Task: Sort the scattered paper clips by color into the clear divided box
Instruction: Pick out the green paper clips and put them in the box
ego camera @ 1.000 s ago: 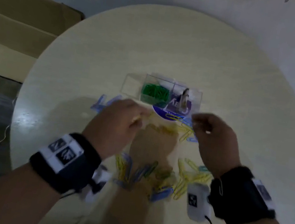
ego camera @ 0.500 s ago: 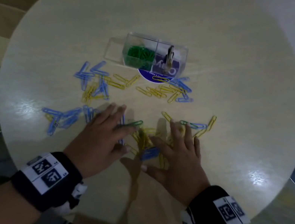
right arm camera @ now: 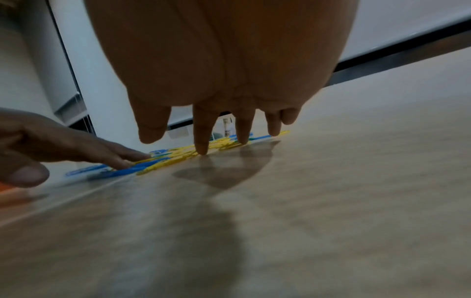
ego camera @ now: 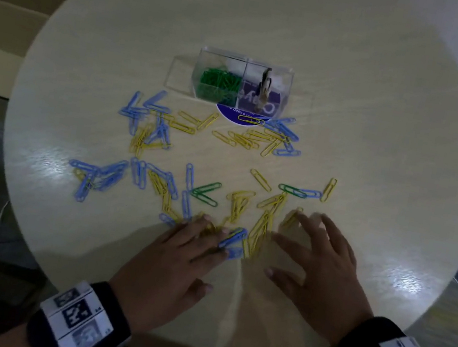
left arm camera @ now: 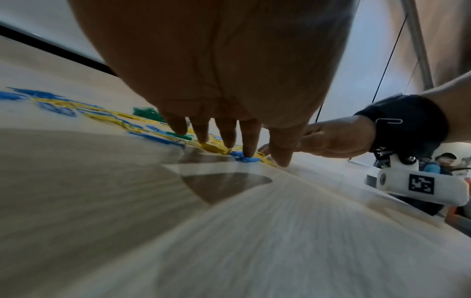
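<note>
While both hands lie flat on the round table (ego camera: 386, 109), the left hand (ego camera: 176, 259) spreads straight fingers over blue clips (ego camera: 233, 237) and the right hand (ego camera: 316, 268) fans its fingers beside a yellow cluster (ego camera: 261, 228); neither grips anything. The clear divided box (ego camera: 242, 84) stands well beyond them, green clips (ego camera: 221, 81) in its left compartment. Colours overlap under the fingertips, so I'd guess a sweep could drag yellow along with blue, and interlocked clips may lift together. Loose green clips (ego camera: 205, 193) near the middle could get buried.
</note>
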Demonstrator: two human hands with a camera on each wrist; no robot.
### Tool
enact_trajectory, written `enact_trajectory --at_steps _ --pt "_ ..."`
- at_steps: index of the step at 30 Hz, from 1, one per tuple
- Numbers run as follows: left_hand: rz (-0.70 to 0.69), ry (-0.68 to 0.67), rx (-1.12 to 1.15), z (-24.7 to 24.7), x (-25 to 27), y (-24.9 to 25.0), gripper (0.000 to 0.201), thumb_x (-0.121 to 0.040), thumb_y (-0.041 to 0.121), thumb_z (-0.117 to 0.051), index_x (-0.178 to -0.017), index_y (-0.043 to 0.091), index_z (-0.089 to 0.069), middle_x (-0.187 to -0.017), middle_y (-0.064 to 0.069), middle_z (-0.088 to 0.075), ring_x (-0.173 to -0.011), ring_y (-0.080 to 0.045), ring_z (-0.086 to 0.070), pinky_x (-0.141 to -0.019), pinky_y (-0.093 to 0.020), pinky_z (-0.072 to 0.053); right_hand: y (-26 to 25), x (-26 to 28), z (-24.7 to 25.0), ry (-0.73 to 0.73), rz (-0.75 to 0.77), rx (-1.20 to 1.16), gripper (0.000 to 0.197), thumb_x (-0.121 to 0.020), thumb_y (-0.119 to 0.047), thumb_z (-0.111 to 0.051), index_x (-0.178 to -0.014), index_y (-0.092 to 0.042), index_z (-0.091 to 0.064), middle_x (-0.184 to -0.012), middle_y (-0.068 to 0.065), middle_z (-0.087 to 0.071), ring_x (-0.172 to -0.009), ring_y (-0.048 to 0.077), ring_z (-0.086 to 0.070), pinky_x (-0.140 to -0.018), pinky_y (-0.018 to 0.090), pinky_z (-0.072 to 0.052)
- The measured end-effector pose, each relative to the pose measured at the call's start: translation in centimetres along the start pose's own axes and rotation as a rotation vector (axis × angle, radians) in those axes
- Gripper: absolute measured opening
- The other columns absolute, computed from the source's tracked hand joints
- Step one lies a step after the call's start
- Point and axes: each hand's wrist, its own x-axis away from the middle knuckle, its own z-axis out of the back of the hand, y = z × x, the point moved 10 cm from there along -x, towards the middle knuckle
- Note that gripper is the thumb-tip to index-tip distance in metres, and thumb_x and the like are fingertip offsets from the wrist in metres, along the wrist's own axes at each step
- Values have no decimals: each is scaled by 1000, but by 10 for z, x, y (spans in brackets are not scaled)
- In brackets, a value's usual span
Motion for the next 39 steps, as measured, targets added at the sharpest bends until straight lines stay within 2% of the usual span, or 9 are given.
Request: enact_trajectory --at_steps 4,9,14,18,23,28,31,34,39 --pt "-36 145 88 19 2 -3 36 -94 35 -53 -129 28 -58 -146 11 -48 -138 -19 -38 -110 -39 -36 2 -16 16 130 42 -138 34 -80 -49 -59 -112 -37 -64 -127 -7 -60 -123 27 -50 -104 44 -37" --pt "196 421 52 69 -15 -63 29 -88 16 -54 -113 20 -69 -105 2 -68 -93 -28 -58 -87 -37 -43 21 -65 52 299 -47 -138 22 -76 -28 -63 -95 -25 -72 -90 1 -71 -87 33 -59 -81 39 -47" --pt "206 276 -78 63 -46 -78 31 -83 31 -60 -109 18 -71 -95 1 -66 -90 -29 -53 -76 -42 -48 16 -99 29 108 -60 -5 21 -73 -26 -69 -94 -25 -72 -86 5 -69 -81 37 -58 -77 39 -48" --pt "173 243 -251 58 -55 -66 9 -79 24 -71 -86 18 -71 -82 0 -61 -86 -30 -54 -69 -39 -42 20 -96 30 119 -104 11 15 -72 -22 -70 -86 -27 -72 -81 3 -69 -79 37 -59 -75 38 -49" --pt "165 242 -293 58 -59 -61 15 -72 19 -74 -76 11 -62 -77 -7 -58 -81 -31 -55 -65 -39 -43 13 -94 33 159 -71 -167 10 -70 -27 -69 -78 -26 -73 -81 5 -64 -78 32 -62 -77 40 -50" --pt "189 275 -189 65 -50 -59 12 -80 16 -69 -83 15 -58 -82 -6 -58 -83 -31 -54 -68 -42 -43 39 -69 55 317 -244 -353 16 -76 -14 -74 -92 -16 -72 -101 1 -70 -97 23 -64 -82 24 -40" --pt "27 284 5 56 -37 -24 7 -84 16 -61 -90 17 -58 -100 -5 -63 -96 -28 -56 -83 -44 -45 26 -54 30 164 -167 -301 42 -78 -10 -72 -119 -15 -62 -118 6 -67 -113 25 -60 -91 27 -42" --pt "-119 193 -10 21 -20 9 17 -86 17 -61 -102 18 -56 -125 -4 -60 -117 -22 -53 -100 -36 -41 -4 -41 -8 -18 12 -299 37 -80 -7 -68 -115 -14 -59 -146 5 -45 -141 22 -31 -109 34 -35" --pt "21 212 25 12 -9 -28 13 -87 19 -52 -100 20 -53 -146 -7 -46 -135 -24 -43 -109 -37 -37 -25 -28 -23 -100 108 -422 32 -84 -9 -66 -114 -3 -56 -152 -3 -36 -146 8 -13 -115 29 -26"
